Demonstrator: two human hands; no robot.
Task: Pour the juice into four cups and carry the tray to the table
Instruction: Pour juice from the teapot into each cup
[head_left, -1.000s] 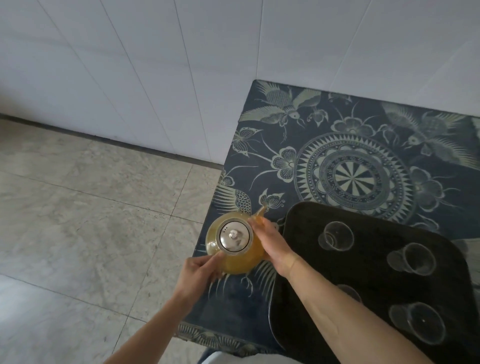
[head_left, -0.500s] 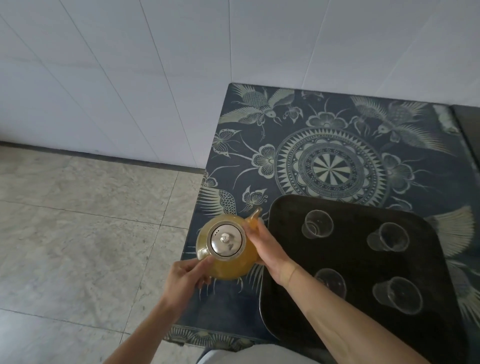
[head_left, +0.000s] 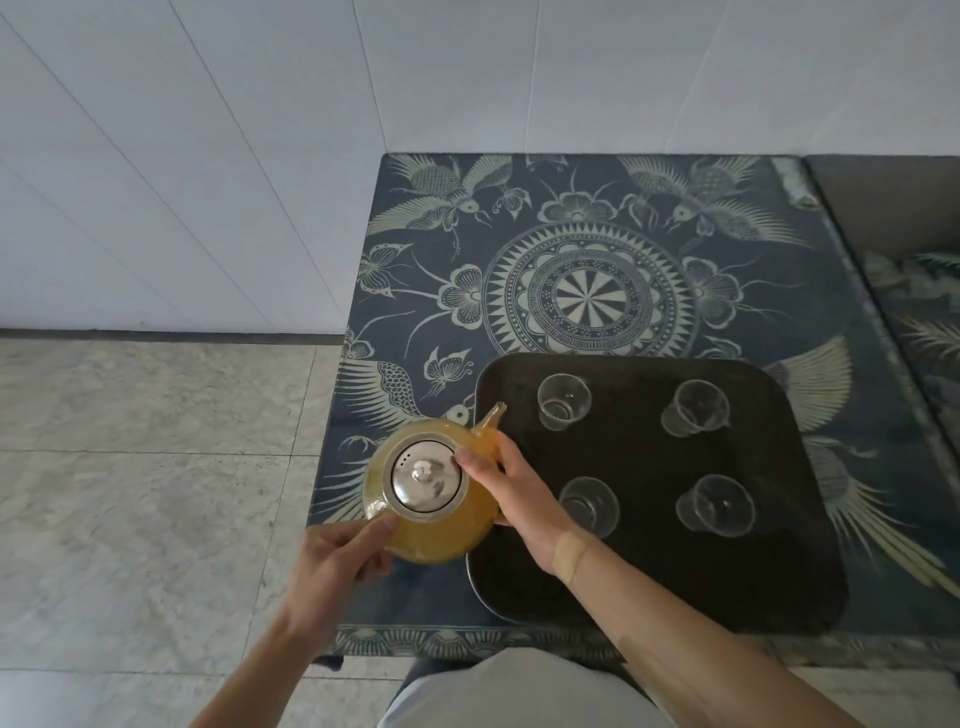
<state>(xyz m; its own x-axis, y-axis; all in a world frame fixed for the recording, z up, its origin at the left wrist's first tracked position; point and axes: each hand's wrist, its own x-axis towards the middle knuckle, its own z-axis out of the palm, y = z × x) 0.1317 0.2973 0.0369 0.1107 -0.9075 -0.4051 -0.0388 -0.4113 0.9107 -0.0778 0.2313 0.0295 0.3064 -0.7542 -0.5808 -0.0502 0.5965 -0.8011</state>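
Gripping teapot (head_left: 441, 525), both hands (head_left: 332, 566) (head_left: 519, 499) overhang tray (head_left: 649, 587) edge (left).

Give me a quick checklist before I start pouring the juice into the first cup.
1. Teapot held: ok, left hand and right hand both grip it.
2. Lid seated: ok.
3. Four cups upright on the tray: ok, all empty.
4. Spout over a cup: not ok, it is at the tray's left edge.
5. Tray flat on the cloth: ok.
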